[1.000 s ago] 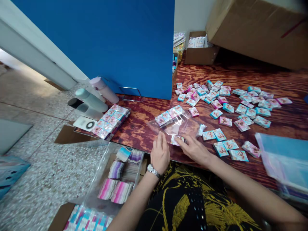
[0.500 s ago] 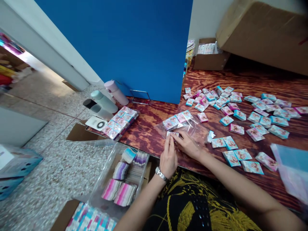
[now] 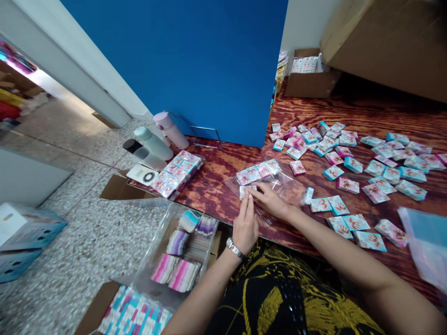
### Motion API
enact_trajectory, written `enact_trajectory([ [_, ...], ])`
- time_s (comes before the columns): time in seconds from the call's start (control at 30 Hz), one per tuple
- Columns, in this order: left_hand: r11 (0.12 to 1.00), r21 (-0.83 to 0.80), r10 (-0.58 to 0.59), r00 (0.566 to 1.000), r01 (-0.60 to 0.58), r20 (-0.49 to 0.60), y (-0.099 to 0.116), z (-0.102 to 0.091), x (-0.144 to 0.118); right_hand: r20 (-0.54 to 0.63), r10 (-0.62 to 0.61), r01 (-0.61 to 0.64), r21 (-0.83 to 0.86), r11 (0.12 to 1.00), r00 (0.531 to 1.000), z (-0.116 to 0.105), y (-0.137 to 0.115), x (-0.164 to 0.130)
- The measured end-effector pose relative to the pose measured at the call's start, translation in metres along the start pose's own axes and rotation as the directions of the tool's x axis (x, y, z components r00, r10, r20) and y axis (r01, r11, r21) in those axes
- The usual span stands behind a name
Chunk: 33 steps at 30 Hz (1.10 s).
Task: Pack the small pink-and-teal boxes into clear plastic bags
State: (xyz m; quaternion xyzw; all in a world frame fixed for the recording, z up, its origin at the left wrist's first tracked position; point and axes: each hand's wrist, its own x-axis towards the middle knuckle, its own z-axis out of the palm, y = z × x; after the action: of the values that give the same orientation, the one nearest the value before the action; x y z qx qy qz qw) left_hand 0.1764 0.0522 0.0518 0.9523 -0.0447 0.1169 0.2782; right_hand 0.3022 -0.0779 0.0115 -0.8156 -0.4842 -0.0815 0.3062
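A small printed box lies at my fingertips, partly covered by them. My left hand, with a watch at the wrist, has its fingers pressed together on the box's near side. From the right, my right hand reaches to the same box with bent fingers. Just beyond, a row of several small boxes with pink and blue sides sits side by side in a clear plastic bag. The bag's loose film spreads to the right, around and under my right hand.
Many loose small boxes are scattered on the right of the wooden table. A wrapped block of boxes lies at the left, beside bottles. Plastic bags lie far right. Below the edge stands an open carton with striped bundles.
The view has shifted slightly, moving the scene a little. My right hand has drawn back slightly, so more of the small box shows; both hands stay at it.
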Motion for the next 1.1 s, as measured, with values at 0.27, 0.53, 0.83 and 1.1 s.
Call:
enact_trajectory([
  [0.27, 1.000, 0.004, 0.016, 1.000, -0.016, 0.023, 0.002, 0.002, -0.004, -0.031, 0.192, -0.193, -0.255, 0.947, 0.981, 0.001, -0.035, -0.006],
  [0.53, 1.000, -0.020, 0.007, 0.999, -0.006, 0.039, 0.006, 0.001, -0.004, -0.131, 0.205, -0.240, -0.368, 0.898, 0.970, 0.009, -0.042, -0.009],
  [0.83, 0.994, -0.106, 0.012, 0.999, -0.008, 0.039, 0.011, 0.005, -0.007, -0.229, 0.299, -0.371, -0.422, 0.828, 0.927, 0.022, -0.052, -0.017],
  [1.1, 0.989, -0.143, 0.047, 0.993, -0.032, 0.104, -0.001, 0.005, 0.000, 0.038, 0.264, -0.263, -0.040, 0.964, 0.964, 0.005, -0.030, -0.020],
])
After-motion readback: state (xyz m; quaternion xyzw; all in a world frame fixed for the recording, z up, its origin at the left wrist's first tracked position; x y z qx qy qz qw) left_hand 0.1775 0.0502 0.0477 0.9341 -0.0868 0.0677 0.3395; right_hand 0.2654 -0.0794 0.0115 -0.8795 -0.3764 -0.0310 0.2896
